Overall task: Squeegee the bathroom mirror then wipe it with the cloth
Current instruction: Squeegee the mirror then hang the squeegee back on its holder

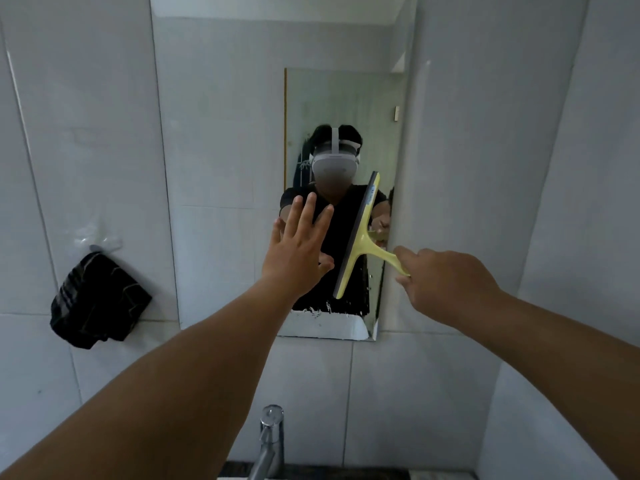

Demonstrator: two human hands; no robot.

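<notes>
Fingers of the right hand (446, 282) grip the yellow squeegee (360, 237) by its handle, its blade tilted against the mirror (343, 109); the left hand (294, 254) is spread open, flat at the glass, near a tap (268, 441) below, while a dark cloth (97, 303) hangs on the tiled wall (104, 133), well left of the mirror
</notes>
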